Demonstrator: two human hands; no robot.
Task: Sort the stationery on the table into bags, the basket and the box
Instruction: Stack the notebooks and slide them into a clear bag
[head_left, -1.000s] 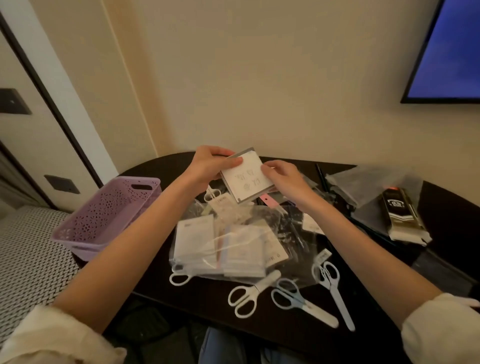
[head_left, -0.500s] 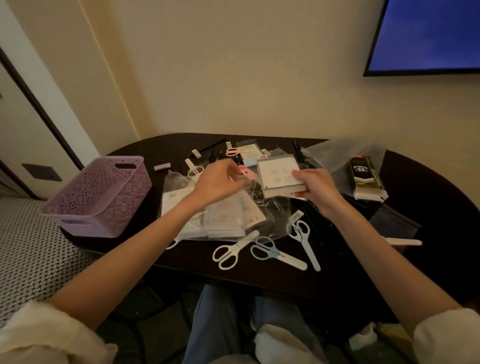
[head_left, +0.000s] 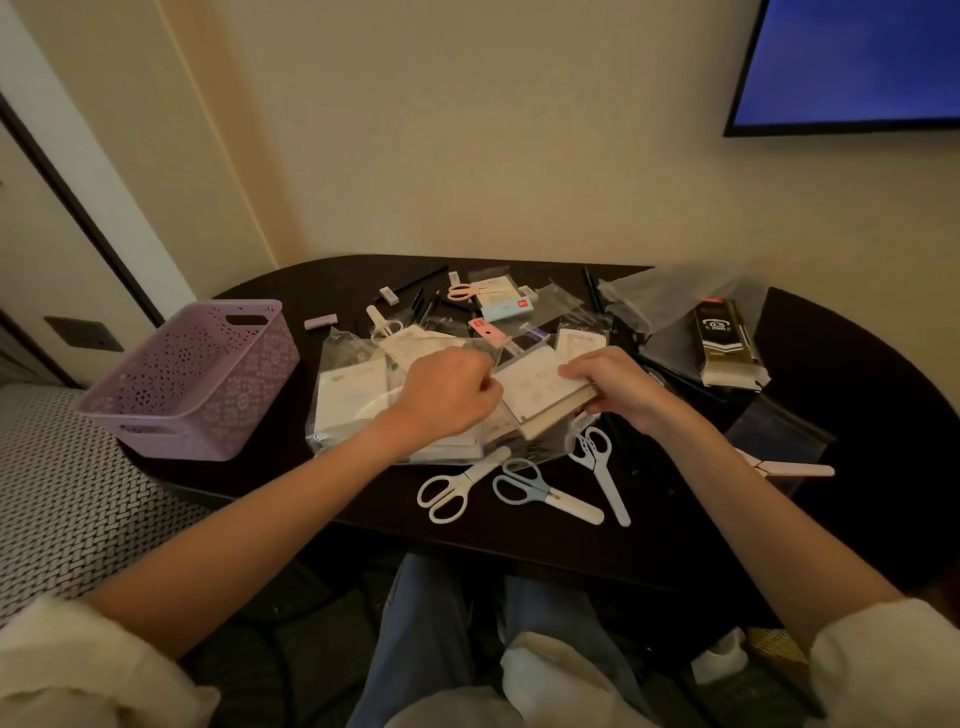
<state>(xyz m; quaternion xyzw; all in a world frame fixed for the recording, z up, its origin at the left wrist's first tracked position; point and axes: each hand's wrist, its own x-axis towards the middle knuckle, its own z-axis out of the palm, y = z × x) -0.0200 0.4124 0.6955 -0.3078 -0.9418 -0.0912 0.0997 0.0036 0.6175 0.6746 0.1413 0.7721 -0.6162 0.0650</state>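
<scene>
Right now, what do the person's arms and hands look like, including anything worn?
Both forearms are bare, with loose cream-white fabric sleeves pushed up near the elbows: left sleeve, right sleeve. The left hand and right hand show no gloves, rings or watch.

Two hands: left hand (head_left: 451, 396) and right hand (head_left: 613, 387), at centre frame. One lilac basket (head_left: 197, 376), at left. Scissors, five visible: a white pair (head_left: 457, 486), a blue-grey pair (head_left: 545, 493) and a second white pair (head_left: 602, 470) in a row below the hands; a pink pair (head_left: 464, 291) and a small white pair (head_left: 383, 325) above them. One black-and-gold lead box (head_left: 727, 343), at right. One screen (head_left: 852, 62), at upper right. Clear bags overlap; their number cannot be counted.
</scene>
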